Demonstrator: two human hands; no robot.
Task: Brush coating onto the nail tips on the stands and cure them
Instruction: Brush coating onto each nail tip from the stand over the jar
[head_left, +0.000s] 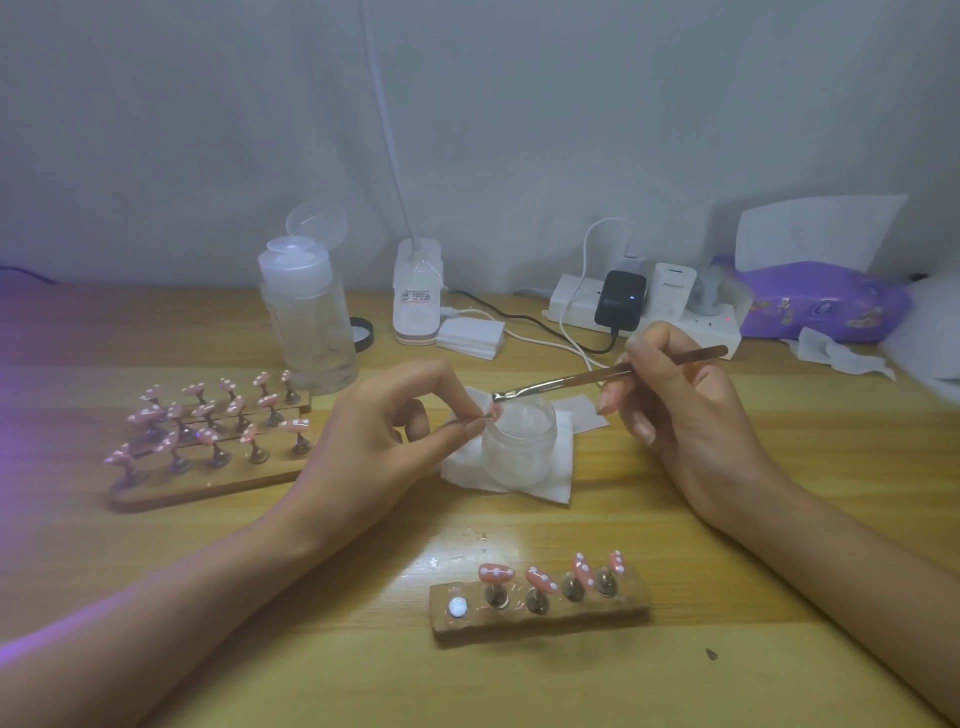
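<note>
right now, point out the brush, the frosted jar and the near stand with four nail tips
brush (540, 387): head view, on the shaft just behind the bristles
frosted jar (519, 449): head view, on its front wall
near stand (582, 614): head view, on bare wood of its base

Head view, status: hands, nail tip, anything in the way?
Left hand pinches a nail tip on its stand, over the jar. Right hand holds the brush, bristles by the tip. Nothing blocks the stroke.
</note>
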